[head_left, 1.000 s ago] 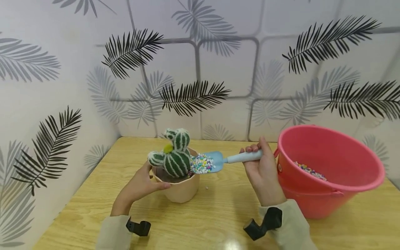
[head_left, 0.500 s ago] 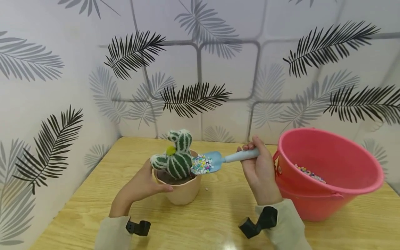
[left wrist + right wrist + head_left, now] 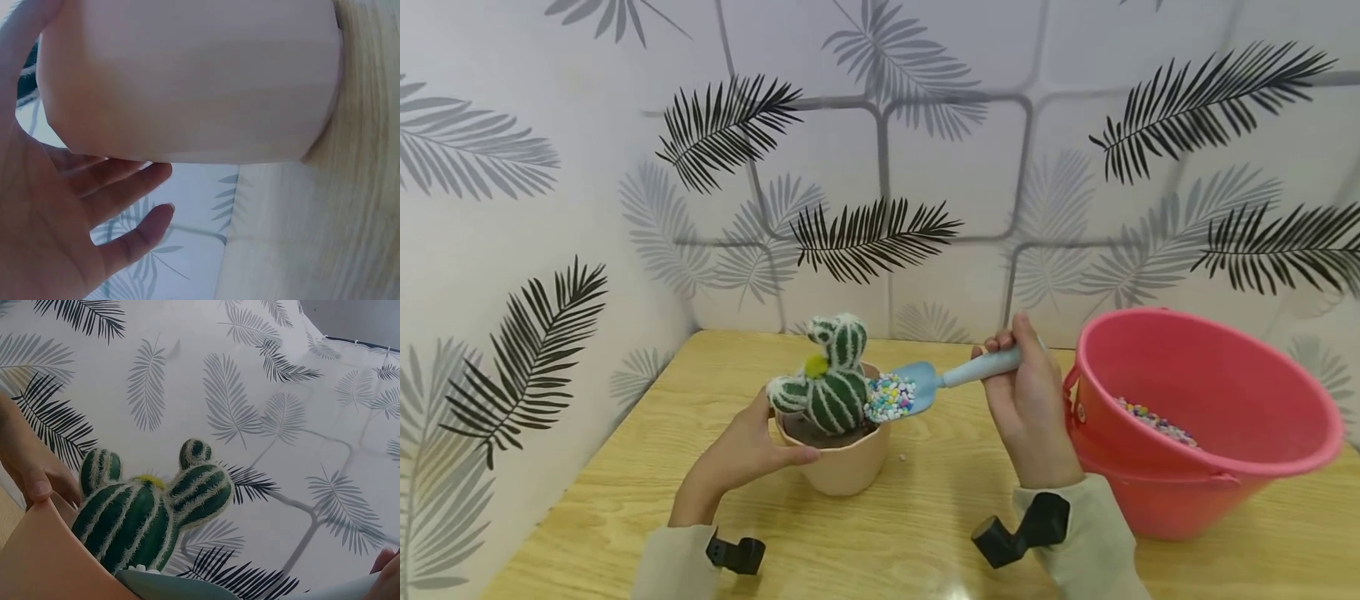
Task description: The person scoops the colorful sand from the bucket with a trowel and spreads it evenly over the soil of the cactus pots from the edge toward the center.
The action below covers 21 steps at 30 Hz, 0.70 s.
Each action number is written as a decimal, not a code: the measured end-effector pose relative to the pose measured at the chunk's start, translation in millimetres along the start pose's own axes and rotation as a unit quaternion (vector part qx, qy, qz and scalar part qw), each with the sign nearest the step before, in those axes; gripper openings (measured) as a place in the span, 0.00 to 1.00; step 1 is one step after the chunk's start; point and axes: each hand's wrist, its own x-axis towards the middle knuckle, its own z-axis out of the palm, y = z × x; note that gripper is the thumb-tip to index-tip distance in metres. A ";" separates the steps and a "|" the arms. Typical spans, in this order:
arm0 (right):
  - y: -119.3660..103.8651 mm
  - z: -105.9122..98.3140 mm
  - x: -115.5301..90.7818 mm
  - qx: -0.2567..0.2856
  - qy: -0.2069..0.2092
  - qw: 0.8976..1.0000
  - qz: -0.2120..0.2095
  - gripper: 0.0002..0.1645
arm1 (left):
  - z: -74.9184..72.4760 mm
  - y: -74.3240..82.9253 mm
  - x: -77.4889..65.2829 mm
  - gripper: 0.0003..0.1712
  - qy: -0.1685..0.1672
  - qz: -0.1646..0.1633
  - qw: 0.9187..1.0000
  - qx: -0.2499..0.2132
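A beige flower pot (image 3: pixel 846 468) stands on the wooden table, holding a green artificial cactus (image 3: pixel 837 398) with white fuzzy stripes and a yellow tuft. My left hand (image 3: pixel 747 447) grips the pot from the left, thumb over the front rim and fingers along its side, as the left wrist view shows. My right hand (image 3: pixel 1028 408) holds a light-blue hand shovel (image 3: pixel 927 383) by its pale handle. Small coloured pebbles (image 3: pixel 891 397) lie in its blade. The blade's tip overlaps the pot's right rim, close beside the cactus, and its handle end sits higher.
To the right stands a large pink bucket (image 3: pixel 1180 492) with more coloured pebbles (image 3: pixel 1156 423) inside. A single pebble (image 3: pixel 902 457) lies on the table (image 3: pixel 917 525) near the pot. Behind is a wall (image 3: pixel 955 192) covered in a leaf pattern.
The shovel's handle end has risen slightly, tilting the blade a little more toward the pot. The left hand keeps its hold on the pot. The head view has shifted slightly.
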 end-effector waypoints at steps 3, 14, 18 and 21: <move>-1.3 1.3 0.4 -0.003 0.001 1.000 -0.006 0.19 | 2.4 4.0 1.7 0.58 0.008 0.004 1.000 -0.001; 5.8 2.0 -0.1 -0.002 -0.005 1.000 -0.017 0.21 | 4.1 4.6 0.9 0.58 0.029 0.007 1.000 0.009; 5.4 3.3 2.7 -0.001 -0.007 1.000 -0.022 0.21 | 5.6 6.7 2.4 0.58 0.035 0.021 0.999 0.008; 3.8 5.2 5.0 0.001 -0.010 1.000 -0.022 0.20 | 6.5 8.9 3.7 0.58 0.040 0.029 0.999 0.010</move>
